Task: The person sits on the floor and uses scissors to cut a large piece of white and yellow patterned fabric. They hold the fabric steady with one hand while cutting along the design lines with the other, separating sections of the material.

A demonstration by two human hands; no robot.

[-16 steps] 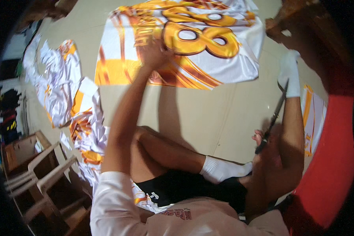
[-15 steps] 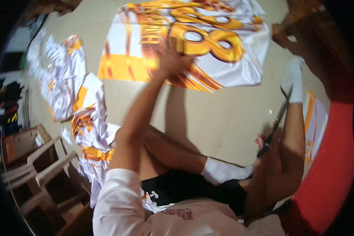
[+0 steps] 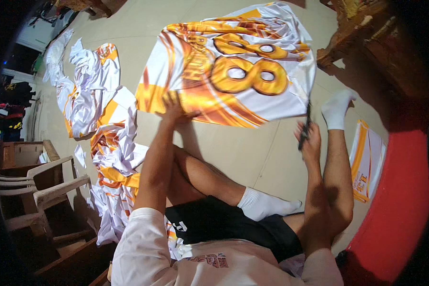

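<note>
While the left hand (image 3: 175, 110) splays on fabric (image 3: 248, 102), the right hand (image 3: 311, 143) grips scissors (image 3: 303, 135).

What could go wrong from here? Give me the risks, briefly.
1. The scissors in the right grip are near the right foot's sock; a slip might nick it.
2. The spread cloth is rumpled toward its far side, so a cut running that way could catch a fold.
3. The left grip rests spread on the near left edge only, so the right side might shift.
</note>
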